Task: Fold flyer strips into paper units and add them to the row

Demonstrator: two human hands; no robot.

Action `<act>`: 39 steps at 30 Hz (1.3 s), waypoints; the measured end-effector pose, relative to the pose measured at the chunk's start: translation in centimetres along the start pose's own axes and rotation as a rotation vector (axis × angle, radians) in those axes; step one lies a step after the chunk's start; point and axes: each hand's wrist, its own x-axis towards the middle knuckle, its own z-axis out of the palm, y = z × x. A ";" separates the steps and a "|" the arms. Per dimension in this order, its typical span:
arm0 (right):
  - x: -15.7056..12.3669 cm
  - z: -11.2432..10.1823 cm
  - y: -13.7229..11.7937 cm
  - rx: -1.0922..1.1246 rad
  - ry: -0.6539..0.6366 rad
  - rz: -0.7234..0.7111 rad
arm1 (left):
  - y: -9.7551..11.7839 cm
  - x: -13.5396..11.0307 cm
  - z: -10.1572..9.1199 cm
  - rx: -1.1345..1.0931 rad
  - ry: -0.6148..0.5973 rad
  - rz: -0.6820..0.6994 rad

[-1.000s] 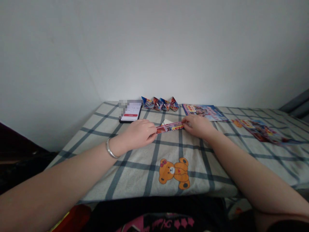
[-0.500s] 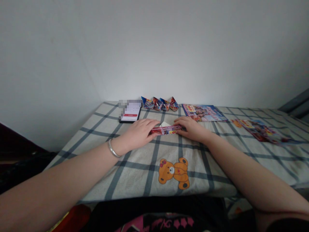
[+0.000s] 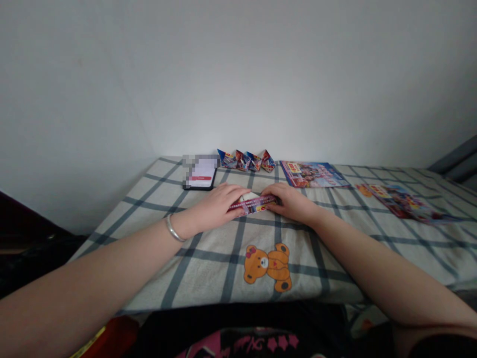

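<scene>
A folded piece of printed paper [image 3: 253, 204], pink and red with a white part behind, lies between my hands just above the checked cloth. My left hand [image 3: 221, 205], with a silver bangle at the wrist, grips its left end between thumb and fingers. At the right end, my right hand [image 3: 288, 203] pinches the paper the same way. My fingers hide both ends. Just beyond stand several folded paper shapes [image 3: 246, 160] in a row, with the same kind of colourful print.
A phone [image 3: 201, 174] with a lit screen lies behind my left hand. One printed flyer [image 3: 315, 174] is at the back right, another flyer [image 3: 406, 201] farther right. The checked tablecloth [image 3: 208, 268] bears a bear picture. A white wall [image 3: 238, 74] rises behind.
Both hands have moved slightly left and closer together, the paper with them. The folded paper now tilts, its right end higher. Other things stay in place.
</scene>
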 end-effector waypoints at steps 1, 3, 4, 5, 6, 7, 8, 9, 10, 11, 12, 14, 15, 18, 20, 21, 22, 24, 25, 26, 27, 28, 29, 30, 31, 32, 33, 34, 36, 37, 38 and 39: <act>0.0 0.0 0.0 0.001 0.005 0.008 | 0.0 0.0 0.0 -0.010 0.017 0.008; 0.0 0.0 0.0 0.000 0.015 0.022 | -0.1 -0.1 0.1 -0.005 0.052 0.037; 0.0 0.0 -0.1 -0.004 0.016 0.025 | -0.1 -0.1 0.2 0.008 0.072 0.061; 0.0 -0.1 -0.2 -0.010 0.015 0.024 | -0.1 -0.1 0.2 0.023 0.090 0.087; 0.0 -0.1 -0.2 -0.018 0.010 0.019 | 0.0 -0.1 0.3 0.039 0.106 0.113; 0.0 -0.2 -0.3 -0.027 0.003 0.013 | 0.0 -0.1 0.3 0.050 0.124 0.136; 0.0 -0.3 -0.4 -0.037 -0.002 0.005 | 0.0 -0.1 0.2 0.055 0.142 0.155; 0.0 -0.4 -0.5 -0.048 -0.003 -0.001 | 0.1 -0.1 0.2 0.056 0.158 0.171; 0.0 -0.5 -0.5 -0.059 0.001 -0.006 | 0.1 -0.1 0.2 0.055 0.172 0.184; -0.1 -0.5 -0.6 -0.070 0.008 -0.009 | 0.1 0.0 0.1 0.055 0.186 0.196; -0.1 -0.6 -0.7 -0.077 0.016 -0.011 | 0.2 0.0 0.0 0.060 0.196 0.207; -0.1 -0.6 -0.7 -0.083 0.031 -0.018 | 0.3 0.1 -0.1 0.095 0.212 0.224; -0.1 -0.6 -0.7 -0.083 0.039 -0.025 | 0.3 0.1 -0.2 0.124 0.220 0.234; -0.1 -0.6 -0.8 -0.084 0.069 -0.054 | 0.4 0.2 -0.4 0.204 0.247 0.283; 0.0 -0.6 -0.8 -0.092 0.083 -0.069 | 0.4 0.2 -0.4 0.227 0.260 0.324; 0.0 -0.5 -0.8 -0.095 0.086 -0.073 | 0.4 0.1 -0.4 0.231 0.265 0.342; 0.0 -0.5 -0.8 -0.098 0.085 -0.078 | 0.4 0.1 -0.4 0.234 0.270 0.354; 0.0 -0.6 -0.8 -0.102 0.079 -0.083 | 0.6 0.0 -0.4 0.239 0.272 0.369; 0.0 -0.6 -0.8 -0.106 0.075 -0.083 | 0.7 -0.1 -0.4 0.237 0.267 0.374; 0.0 -0.6 -0.8 -0.111 0.070 -0.083 | 0.8 -0.1 -0.4 0.231 0.255 0.384; 0.0 -0.6 -0.8 -0.117 0.060 -0.081 | 0.9 0.0 -0.4 0.219 0.239 0.398; 0.0 -0.6 -0.8 -0.123 0.049 -0.076 | 0.9 0.0 -0.4 0.201 0.222 0.419; 0.0 -0.5 -0.7 -0.128 0.037 -0.068 | 0.9 0.1 -0.4 0.184 0.204 0.435; 0.0 -0.5 -0.6 -0.131 0.026 -0.059 | 0.9 0.1 -0.3 0.175 0.188 0.441; 0.0 -0.4 -0.5 -0.131 0.017 -0.049 | 0.8 0.1 -0.3 0.174 0.175 0.437; 0.0 -0.4 -0.4 -0.130 0.010 -0.040 | 0.7 0.2 -0.2 0.180 0.163 0.420; -0.1 -0.4 -0.3 -0.128 0.006 -0.033 | 0.6 0.2 -0.2 0.190 0.154 0.400; -0.1 -0.4 -0.1 -0.127 0.003 -0.029 | 0.5 0.2 -0.2 0.199 0.149 0.384; -0.2 -0.4 0.1 -0.126 0.007 -0.037 | 0.3 0.2 -0.3 0.209 0.131 0.370; -0.2 -0.4 0.1 -0.130 0.011 -0.050 | 0.3 0.1 -0.4 0.216 0.118 0.368; -0.2 -0.5 0.1 -0.134 0.016 -0.068 | 0.3 0.1 -0.5 0.228 0.105 0.364; -0.2 -0.6 0.0 -0.139 0.020 -0.089 | 0.2 0.2 -0.6 0.241 0.094 0.356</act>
